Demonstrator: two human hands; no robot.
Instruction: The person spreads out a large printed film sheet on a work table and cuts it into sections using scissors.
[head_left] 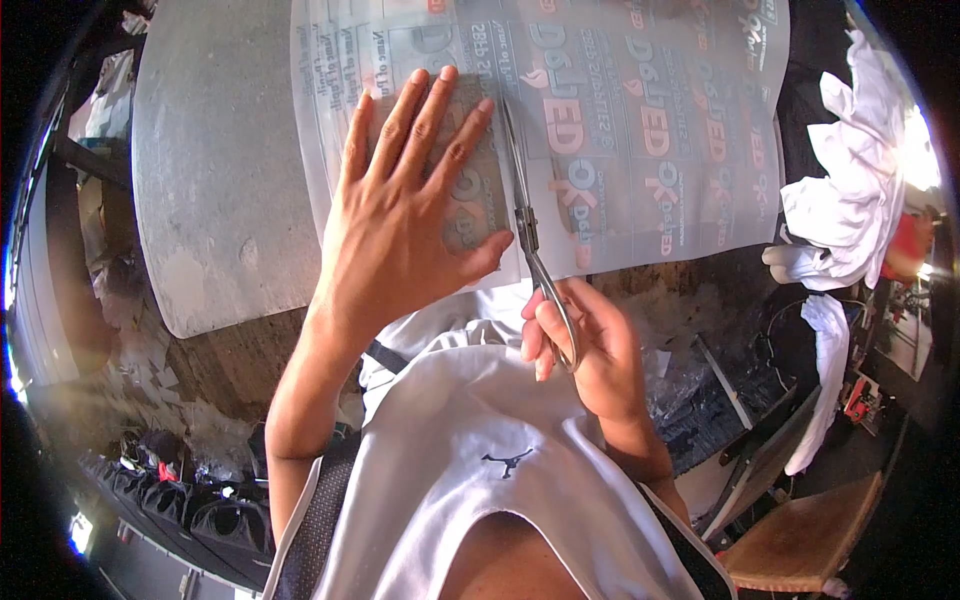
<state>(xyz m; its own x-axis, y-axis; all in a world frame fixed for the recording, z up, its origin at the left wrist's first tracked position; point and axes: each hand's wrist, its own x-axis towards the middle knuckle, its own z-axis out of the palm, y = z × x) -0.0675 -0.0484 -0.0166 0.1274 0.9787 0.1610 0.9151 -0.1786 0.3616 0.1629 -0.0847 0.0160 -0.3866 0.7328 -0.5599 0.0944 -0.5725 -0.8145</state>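
A large translucent printed sheet (690, 215) with mirrored lettering covers much of the grey table (220, 200). My left hand (410, 190) lies flat on its left part, fingers spread and pointing away from me. Just right of that hand, a pair of metal scissors (527, 225) points away from me, its blades over the sheet close to a line between printed columns. My right hand (590, 340) grips the scissor handles at the sheet's near edge. The blades look nearly closed; whether the sheet is between them I cannot tell.
White cloth (850, 170) hangs in folds to the right of the table, with another white strip (825, 370) below it. A brown wooden board (800, 535) stands at lower right. Plastic scraps (150, 370) litter the floor, and black bags (200, 510) lie at lower left.
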